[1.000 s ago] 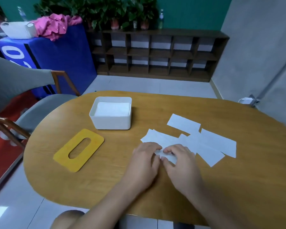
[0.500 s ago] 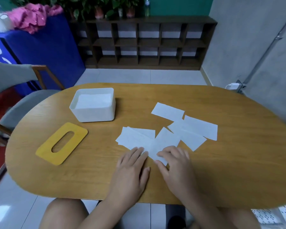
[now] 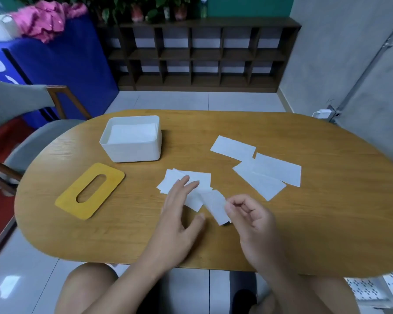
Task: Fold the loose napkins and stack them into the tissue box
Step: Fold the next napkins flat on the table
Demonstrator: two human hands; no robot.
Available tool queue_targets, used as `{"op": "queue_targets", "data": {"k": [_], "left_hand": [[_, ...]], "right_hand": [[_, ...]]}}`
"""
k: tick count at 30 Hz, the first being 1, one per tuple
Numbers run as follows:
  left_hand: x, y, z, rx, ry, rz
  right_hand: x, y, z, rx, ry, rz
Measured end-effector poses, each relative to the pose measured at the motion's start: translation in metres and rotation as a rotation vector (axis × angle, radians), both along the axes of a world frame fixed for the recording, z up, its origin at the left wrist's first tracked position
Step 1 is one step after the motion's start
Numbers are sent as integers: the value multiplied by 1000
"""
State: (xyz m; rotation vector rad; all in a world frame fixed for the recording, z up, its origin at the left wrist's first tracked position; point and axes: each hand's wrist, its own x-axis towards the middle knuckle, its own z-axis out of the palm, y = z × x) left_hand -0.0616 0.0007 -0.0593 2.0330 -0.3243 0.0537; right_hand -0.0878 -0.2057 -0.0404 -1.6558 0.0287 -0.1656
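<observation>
A white tissue box [image 3: 132, 152] with no lid stands at the table's left, with folded napkins inside [image 3: 133, 132]. Its yellow slotted lid [image 3: 90, 191] lies flat in front of it. Several loose white napkins lie on the wood: a small pile [image 3: 200, 180] under my left fingers and a spread group at the right [image 3: 268, 171]. My left hand [image 3: 179, 214] rests flat with fingers apart, its fingertips on the near pile. My right hand [image 3: 247, 218] pinches one napkin [image 3: 216, 205] by its edge and lifts it off the table.
The oval wooden table [image 3: 327, 223] has bare wood at the right and along the near edge. A grey chair [image 3: 32, 141] stands at the left. A dark shelf unit [image 3: 200, 55] and a blue-covered stand [image 3: 61, 64] are behind. My knees show under the table.
My right hand has pinched a napkin and raised it from the pile. My left hand has opened and slid forward onto the pile. The camera has tilted down.
</observation>
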Motion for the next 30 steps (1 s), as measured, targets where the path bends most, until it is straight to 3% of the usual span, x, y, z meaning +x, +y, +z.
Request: {"op": "queue_targets", "data": {"k": [5, 7, 9, 12, 16, 20, 30], "left_hand": [[14, 12, 12, -246, 172, -24], [16, 15, 11, -318, 176, 23], [19, 21, 10, -309, 186, 35], [20, 35, 5, -91, 184, -23], [19, 43, -3, 147, 176, -68], [18, 47, -19, 392, 4, -9], [45, 53, -24, 333, -111, 145]], "right_hand": [[5, 4, 3, 399, 132, 46], [6, 5, 5, 469, 161, 75], [3, 5, 9, 383, 185, 88], [3, 3, 7, 143, 181, 60], [11, 7, -20, -361, 116, 18], [11, 12, -40, -762, 10, 37], [39, 11, -41, -756, 15, -40]]}}
